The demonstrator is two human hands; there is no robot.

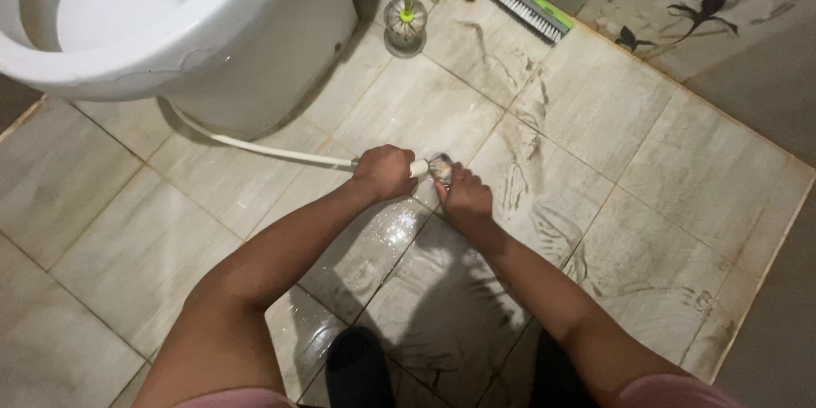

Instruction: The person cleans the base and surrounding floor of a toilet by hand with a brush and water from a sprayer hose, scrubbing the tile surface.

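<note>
Over wet beige floor tiles, L hand has fingers wrapped tight round the white plastic spray handle, w/ thin white hose trailing back under the white ceramic toilet bowl. R hand fingers pinched on the shiny metal spray nozzle at handle's tip. Green-handled toilet brush & green scrub broom head stand near far wall.
</note>
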